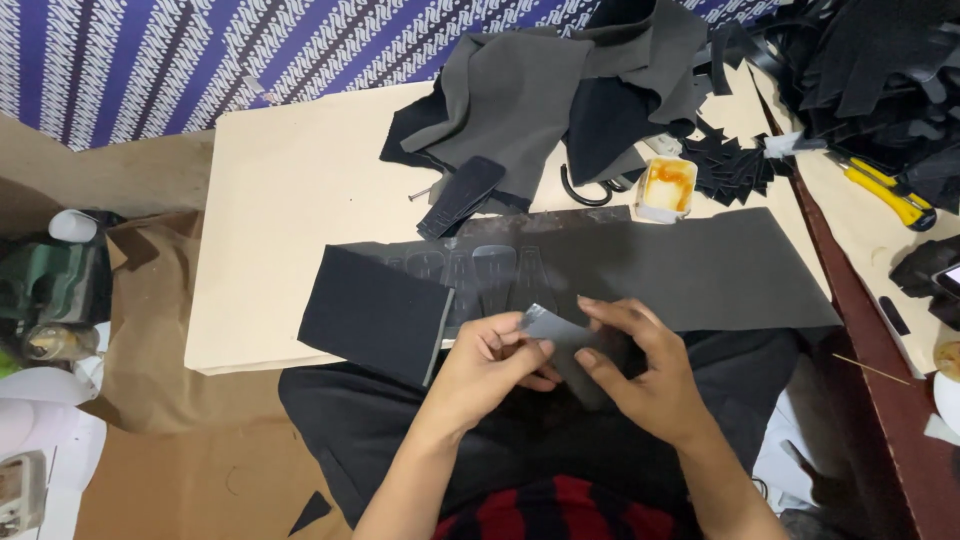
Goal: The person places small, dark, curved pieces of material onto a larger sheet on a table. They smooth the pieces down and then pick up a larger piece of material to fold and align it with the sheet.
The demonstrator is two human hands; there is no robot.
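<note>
A: Nearest thing?
B: Both hands over the lap. Left hand (490,365) and right hand (640,375) share a small dark grey cut piece (560,335), flat, thin, one corner catching light. Left grip pinched shut on its left edge, right grip closed on its right side, fingers curled over it.
A: Just beyond?
B: Long black sheet (700,270) lying across the counter (290,200), faint traced outlines near its middle, left end folded over.
A: Farther?
B: Black sole-shaped piece (462,195), scissors (590,190), small tub of orange glue (667,187), grey fabric pile (540,90). Yellow utility knife (890,195) far right.
</note>
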